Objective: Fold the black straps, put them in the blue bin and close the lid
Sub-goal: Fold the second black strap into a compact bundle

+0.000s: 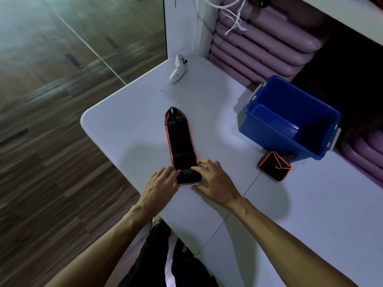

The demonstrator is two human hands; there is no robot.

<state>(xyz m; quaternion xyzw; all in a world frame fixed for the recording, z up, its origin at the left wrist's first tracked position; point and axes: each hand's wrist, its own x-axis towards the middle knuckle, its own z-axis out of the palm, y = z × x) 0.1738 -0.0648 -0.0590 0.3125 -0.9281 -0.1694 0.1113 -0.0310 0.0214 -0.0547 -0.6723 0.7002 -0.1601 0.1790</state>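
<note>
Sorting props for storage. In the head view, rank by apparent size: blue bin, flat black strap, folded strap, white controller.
1. blue bin
2. flat black strap
3. folded strap and white controller: these look alike, and the controller lies farther away, so no ranking between them.

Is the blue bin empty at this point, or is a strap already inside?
Empty as far as visible: the blue bin shows only bare floor and walls. One folded strap lies outside, against it, on the table.
</note>
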